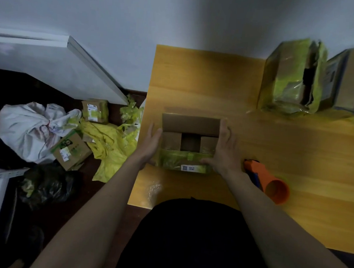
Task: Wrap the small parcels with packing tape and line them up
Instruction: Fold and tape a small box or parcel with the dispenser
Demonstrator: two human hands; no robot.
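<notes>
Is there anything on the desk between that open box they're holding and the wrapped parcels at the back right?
Nothing visible. The open box, held between the left hand and right hand, faces bare desk all the way to the wrapped parcels. The orange tape dispenser lies nearer the person, off that path.

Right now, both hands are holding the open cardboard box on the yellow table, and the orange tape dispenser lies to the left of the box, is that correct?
Not quite. In the head view the orange tape dispenser lies to the right of the open cardboard box, beside the right hand, not to the left. The rest stands: the left hand and the right hand hold the box on the yellow table.
</notes>
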